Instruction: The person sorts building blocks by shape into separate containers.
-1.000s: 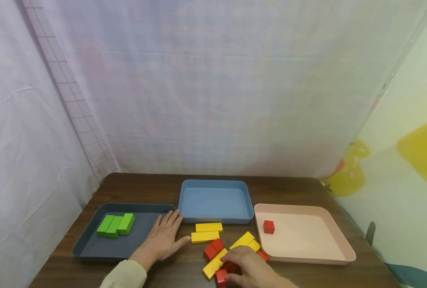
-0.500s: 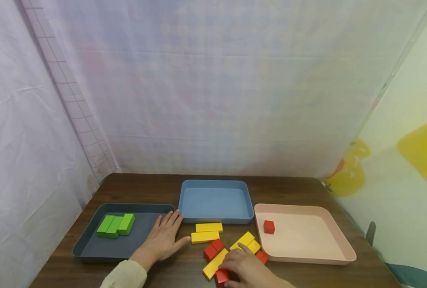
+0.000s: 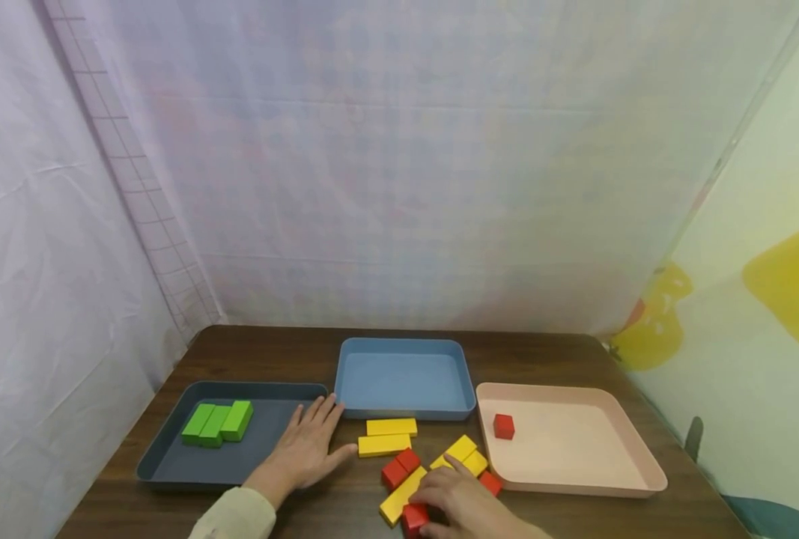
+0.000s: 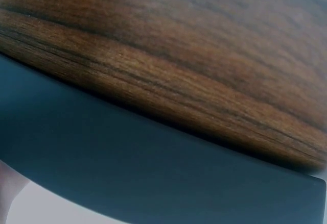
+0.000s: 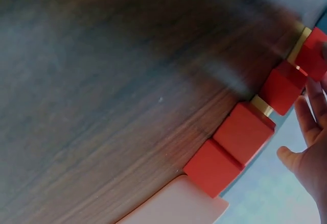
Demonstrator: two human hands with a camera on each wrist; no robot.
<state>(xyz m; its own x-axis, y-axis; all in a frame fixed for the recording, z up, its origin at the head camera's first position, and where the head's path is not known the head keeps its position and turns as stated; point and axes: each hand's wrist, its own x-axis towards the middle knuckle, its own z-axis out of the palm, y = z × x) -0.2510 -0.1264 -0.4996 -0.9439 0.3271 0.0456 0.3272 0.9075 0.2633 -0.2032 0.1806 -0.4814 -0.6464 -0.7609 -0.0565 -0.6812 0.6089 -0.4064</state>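
Note:
My left hand (image 3: 308, 445) lies with its fingers spread over the right rim of the dark grey tray (image 3: 278, 430). That tray holds green blocks (image 3: 213, 427). My right hand (image 3: 466, 501) is low over a cluster of red and yellow blocks, its thumb and a finger pinching a red block (image 3: 415, 519) at the near end. Beside it lies a long yellow block (image 3: 402, 495). In the right wrist view, the hand (image 5: 311, 147) comes in from the right, with fingers at a red block (image 5: 312, 54). The left wrist view shows the dark tray's side (image 4: 153, 157).
A blue tray (image 3: 406, 374) stands at the back centre, with two yellow blocks (image 3: 386, 443) in front of it. The pink tray (image 3: 574, 442) on the right holds one red cube (image 3: 503, 427). Another red block (image 3: 490, 483) lies against its left edge.
My right hand has drawn slightly left and nearer, uncovering the yellow blocks behind it, and its fingers have come onto the near red block. The left hand stays in place.

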